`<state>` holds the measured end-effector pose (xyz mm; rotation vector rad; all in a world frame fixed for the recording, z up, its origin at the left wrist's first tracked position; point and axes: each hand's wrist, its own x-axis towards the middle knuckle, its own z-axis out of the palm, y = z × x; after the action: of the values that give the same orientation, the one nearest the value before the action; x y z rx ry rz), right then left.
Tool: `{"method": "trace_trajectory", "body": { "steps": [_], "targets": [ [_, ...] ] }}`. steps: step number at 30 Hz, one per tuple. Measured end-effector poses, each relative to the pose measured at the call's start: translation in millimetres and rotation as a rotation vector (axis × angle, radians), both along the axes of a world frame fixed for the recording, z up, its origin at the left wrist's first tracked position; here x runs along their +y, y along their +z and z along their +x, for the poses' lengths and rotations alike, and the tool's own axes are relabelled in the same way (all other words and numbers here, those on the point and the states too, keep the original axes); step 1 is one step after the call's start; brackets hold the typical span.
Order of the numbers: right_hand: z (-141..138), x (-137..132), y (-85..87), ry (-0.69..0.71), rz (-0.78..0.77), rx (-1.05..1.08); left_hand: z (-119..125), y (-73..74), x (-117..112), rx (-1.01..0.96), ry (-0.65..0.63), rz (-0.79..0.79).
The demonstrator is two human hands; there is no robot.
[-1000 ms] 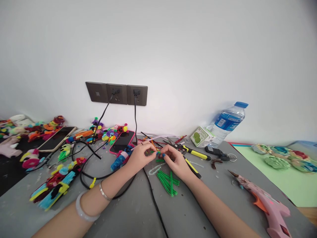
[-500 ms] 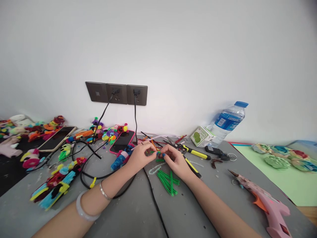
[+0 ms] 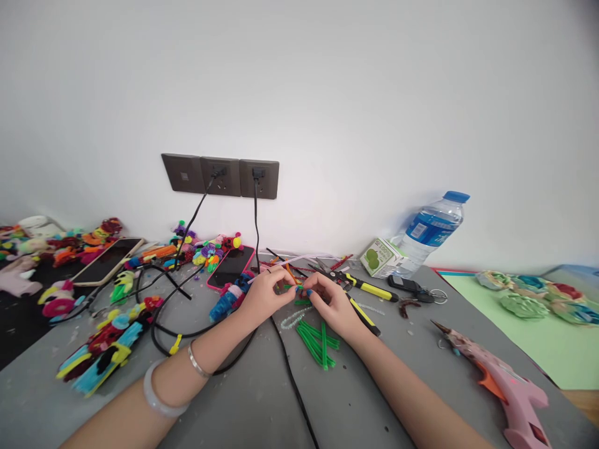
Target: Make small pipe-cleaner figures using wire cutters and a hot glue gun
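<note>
My left hand (image 3: 266, 295) and my right hand (image 3: 330, 304) meet above the grey table (image 3: 262, 405), fingertips pinched together on a small green pipe-cleaner piece (image 3: 299, 290). Both hands are closed on it. Just below them lies a bundle of green pipe-cleaner sticks (image 3: 317, 342) and a short string of pale beads (image 3: 294, 320). My left wrist wears a pale bangle and a thin metal bracelet.
Yellow-handled pliers (image 3: 360, 287) and scissors lie beyond my right hand. A pink glue gun (image 3: 500, 379) sits at the right, a water bottle (image 3: 428, 234) and small carton (image 3: 381, 257) by the wall. Two phones (image 3: 231, 267), black cables (image 3: 285, 368) and colourful pipe-cleaner crafts (image 3: 100, 349) crowd the left.
</note>
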<state>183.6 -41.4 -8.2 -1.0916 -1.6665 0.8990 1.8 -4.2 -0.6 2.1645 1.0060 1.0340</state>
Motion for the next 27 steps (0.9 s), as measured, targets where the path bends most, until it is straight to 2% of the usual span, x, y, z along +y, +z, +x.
{"method": "trace_trajectory", "body": {
  "steps": [27],
  "targets": [
    [0.1, 0.3, -1.0, -0.008, 0.011, -0.015, 0.2, -0.6, 1.3, 0.000, -0.001, 0.023]
  ]
}}
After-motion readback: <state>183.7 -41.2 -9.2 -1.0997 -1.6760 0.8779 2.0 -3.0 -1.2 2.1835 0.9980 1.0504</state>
